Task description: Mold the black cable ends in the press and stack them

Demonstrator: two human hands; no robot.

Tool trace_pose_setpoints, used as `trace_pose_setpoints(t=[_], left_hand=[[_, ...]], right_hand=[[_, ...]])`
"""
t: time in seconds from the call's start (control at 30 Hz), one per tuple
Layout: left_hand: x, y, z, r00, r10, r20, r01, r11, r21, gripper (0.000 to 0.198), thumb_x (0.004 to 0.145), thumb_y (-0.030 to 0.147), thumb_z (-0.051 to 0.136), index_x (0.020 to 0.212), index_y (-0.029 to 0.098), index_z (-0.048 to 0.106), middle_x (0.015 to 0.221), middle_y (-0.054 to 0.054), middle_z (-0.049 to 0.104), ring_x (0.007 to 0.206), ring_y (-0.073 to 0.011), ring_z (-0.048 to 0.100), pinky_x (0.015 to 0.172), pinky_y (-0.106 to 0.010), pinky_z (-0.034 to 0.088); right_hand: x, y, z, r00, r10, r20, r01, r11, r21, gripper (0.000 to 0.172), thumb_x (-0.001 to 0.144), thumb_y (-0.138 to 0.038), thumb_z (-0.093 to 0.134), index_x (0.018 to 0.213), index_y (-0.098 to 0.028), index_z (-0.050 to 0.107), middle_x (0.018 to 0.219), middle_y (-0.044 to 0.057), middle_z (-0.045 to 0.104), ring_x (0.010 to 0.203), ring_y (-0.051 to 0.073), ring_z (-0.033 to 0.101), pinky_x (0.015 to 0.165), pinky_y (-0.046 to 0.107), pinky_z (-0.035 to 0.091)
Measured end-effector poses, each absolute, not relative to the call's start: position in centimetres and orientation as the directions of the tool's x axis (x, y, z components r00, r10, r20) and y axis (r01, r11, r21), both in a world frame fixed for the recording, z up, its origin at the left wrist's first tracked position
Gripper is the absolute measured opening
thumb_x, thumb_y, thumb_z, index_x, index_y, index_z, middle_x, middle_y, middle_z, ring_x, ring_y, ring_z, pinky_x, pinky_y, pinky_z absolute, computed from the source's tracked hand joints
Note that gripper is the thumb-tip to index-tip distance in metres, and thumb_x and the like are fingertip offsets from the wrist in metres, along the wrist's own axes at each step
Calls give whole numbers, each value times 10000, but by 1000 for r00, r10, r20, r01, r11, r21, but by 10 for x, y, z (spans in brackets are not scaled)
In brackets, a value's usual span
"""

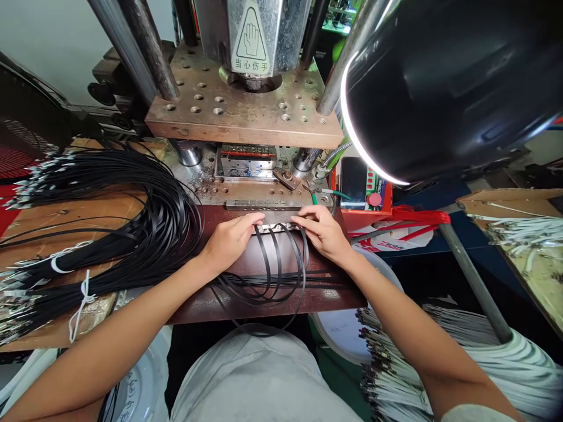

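My left hand [231, 237] and my right hand [323, 230] rest side by side on a dark red-brown work plate [246, 305]. Their fingertips press on a small metal fixture bar [278, 226] that holds the ends of several flat black cables [277, 269]. The cables loop down from the fixture toward my lap. Both hands have their fingers curled down onto the cable ends and the bar. Just beyond lies a longer metal mold bar [263, 204], under the press plate [246, 111].
A big bundle of black cables [109, 234], tied with white string, lies on the wooden bench at left. A black lamp shade [448, 82] hangs at upper right. White cable bundles [440, 363] and a white bucket [347, 328] sit low right. A hand-warning label [250, 41] marks the press.
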State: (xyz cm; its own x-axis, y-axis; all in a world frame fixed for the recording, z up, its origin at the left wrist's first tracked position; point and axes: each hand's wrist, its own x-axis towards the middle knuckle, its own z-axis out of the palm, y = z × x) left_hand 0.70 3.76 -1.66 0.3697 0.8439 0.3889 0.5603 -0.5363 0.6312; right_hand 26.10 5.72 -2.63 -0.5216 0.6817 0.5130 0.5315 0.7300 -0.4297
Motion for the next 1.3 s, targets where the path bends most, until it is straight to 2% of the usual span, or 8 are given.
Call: trace_pose_setpoints(t=[0.13, 0.27, 0.6, 0.87, 1.07, 1.13, 1.23, 1.3], left_hand=[[5, 40, -17, 463, 788, 405, 569, -615, 546, 298, 911, 181, 383, 1141, 142, 568, 1044, -43, 671, 942, -139, 641, 900, -265, 507], [2, 41, -13, 554, 709, 436, 584, -704, 403, 307, 922, 182, 375, 1172, 127, 545, 1093, -54, 655, 945, -149, 644, 870, -260, 525], [2, 46, -12, 627, 643, 440, 595, -760, 261, 289, 923, 167, 375, 1132, 81, 555, 1074, -95, 658, 930, -178, 652, 824, -278, 548], [0, 49, -12, 646, 707, 287, 633, -707, 315, 318, 932, 217, 361, 1207, 134, 498, 1128, -74, 633, 958, -183, 640, 843, -301, 535], [-3, 50, -15, 621, 758, 199, 649, -640, 411, 325, 913, 192, 405, 1237, 180, 436, 1118, -50, 615, 978, -163, 607, 853, -281, 502], [-5, 47, -14, 607, 774, 179, 681, -623, 385, 356, 889, 209, 473, 1238, 168, 424, 1145, -75, 582, 1038, -192, 557, 885, -328, 479], [-10, 42, -13, 539, 828, 155, 787, -561, 258, 250, 849, 279, 554, 1063, 153, 527, 1163, -112, 528, 1080, -264, 482, 881, -421, 452], [-15, 46, -10, 512, 851, 115, 817, -524, 240, 171, 867, 278, 520, 976, 149, 541, 1105, -110, 538, 1022, -253, 504, 850, -407, 457]], right_hand=[[265, 50, -31, -371, 772, 515, 586, 626, -515, 289, 873, -105, 446, 1050, -199, 655, 851, 53, 637, 787, 126, 604, 722, 275, 515], [267, 50, -33, -393, 793, 466, 588, 606, -535, 291, 861, -85, 441, 1002, -216, 659, 944, 31, 678, 877, 132, 627, 807, 276, 512], [268, 54, -17, -542, 795, 273, 698, 606, -380, 293, 859, -105, 424, 1049, -181, 634, 949, 47, 679, 856, 171, 631, 781, 290, 498], [257, 59, 1, -610, 787, 93, 762, 615, -201, 234, 796, -91, 490, 925, -176, 666, 850, 51, 691, 805, 209, 637, 722, 303, 475], [272, 59, -10, -615, 770, 171, 670, 624, -402, 256, 886, -243, 476, 1111, -188, 585, 1067, 72, 625, 983, 187, 579, 862, 308, 464], [280, 54, -16, -593, 781, 198, 696, 620, -362, 296, 876, -302, 507, 1138, -176, 561, 1101, 105, 583, 1031, 212, 536, 905, 350, 447], [288, 50, -24, -566, 796, 214, 759, 605, -242, 246, 881, -327, 491, 1043, -172, 594, 1035, 112, 593, 974, 242, 528, 856, 403, 458], [286, 58, -25, -567, 787, 244, 759, 614, -215, 252, 902, -326, 447, 1046, -178, 591, 1034, 104, 614, 953, 245, 539, 835, 412, 463]])
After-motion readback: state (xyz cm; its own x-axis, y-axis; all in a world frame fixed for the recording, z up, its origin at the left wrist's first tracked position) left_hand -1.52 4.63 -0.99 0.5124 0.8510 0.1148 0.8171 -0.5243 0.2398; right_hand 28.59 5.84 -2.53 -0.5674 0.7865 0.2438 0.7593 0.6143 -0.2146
